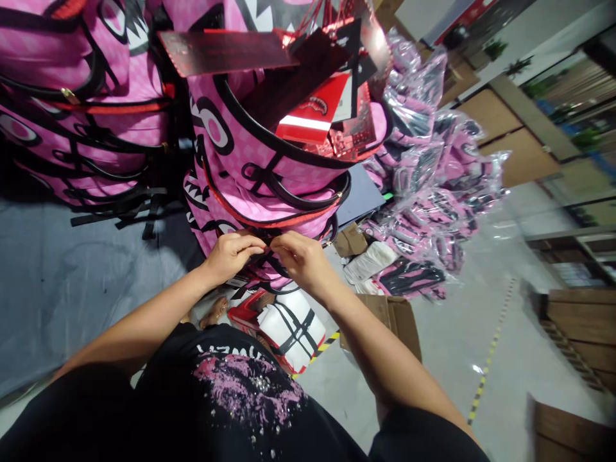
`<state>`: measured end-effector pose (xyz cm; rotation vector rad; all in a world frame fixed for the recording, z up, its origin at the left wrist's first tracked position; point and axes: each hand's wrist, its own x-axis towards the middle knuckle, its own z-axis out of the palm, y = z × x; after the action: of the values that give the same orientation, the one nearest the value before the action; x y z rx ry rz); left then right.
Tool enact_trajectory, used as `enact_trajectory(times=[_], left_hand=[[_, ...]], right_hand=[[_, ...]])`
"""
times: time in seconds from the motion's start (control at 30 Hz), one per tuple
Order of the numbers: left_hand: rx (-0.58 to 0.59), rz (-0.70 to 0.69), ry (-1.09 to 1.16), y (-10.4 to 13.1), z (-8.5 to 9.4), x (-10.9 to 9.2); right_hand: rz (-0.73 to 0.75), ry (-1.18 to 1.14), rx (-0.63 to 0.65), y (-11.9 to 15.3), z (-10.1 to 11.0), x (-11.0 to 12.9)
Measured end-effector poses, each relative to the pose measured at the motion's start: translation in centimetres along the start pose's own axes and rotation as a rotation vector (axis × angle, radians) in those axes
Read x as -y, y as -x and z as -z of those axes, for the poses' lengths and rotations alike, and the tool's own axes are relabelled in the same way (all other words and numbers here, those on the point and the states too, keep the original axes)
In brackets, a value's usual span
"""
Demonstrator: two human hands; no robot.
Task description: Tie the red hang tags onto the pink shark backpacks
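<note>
Left hand [234, 255] and right hand [301, 258] pinch, fingertips nearly meeting; item between indiscernible. Stacked pink backpacks [235, 168], 12 o'clock, look soft, probably light; black loops [299, 203] seem the soundest hold.

Striped tape [491, 353] marks the grey floor [447, 366] near a cardboard box [405, 321].

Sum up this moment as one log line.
left grip: pinched, contents unclear; right grip: pinched beside it, contents unclear; pink backpacks: stacked ahead; red tags: on top
</note>
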<state>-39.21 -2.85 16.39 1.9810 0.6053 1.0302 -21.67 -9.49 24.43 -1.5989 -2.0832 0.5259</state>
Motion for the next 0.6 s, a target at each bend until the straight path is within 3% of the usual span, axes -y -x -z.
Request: enact_trajectory(times=[0.33,0.6], left_hand=[[0.058,-0.001,-0.139,-0.12,-0.27,-0.3],[0.121,0.019,-0.181,-0.42,0.08,-0.31]], right_hand=[[-0.023,0.309,0.123,0.01,0.28,0.87],[-0.033,0.222,0.076,0.11,0.06,0.58]])
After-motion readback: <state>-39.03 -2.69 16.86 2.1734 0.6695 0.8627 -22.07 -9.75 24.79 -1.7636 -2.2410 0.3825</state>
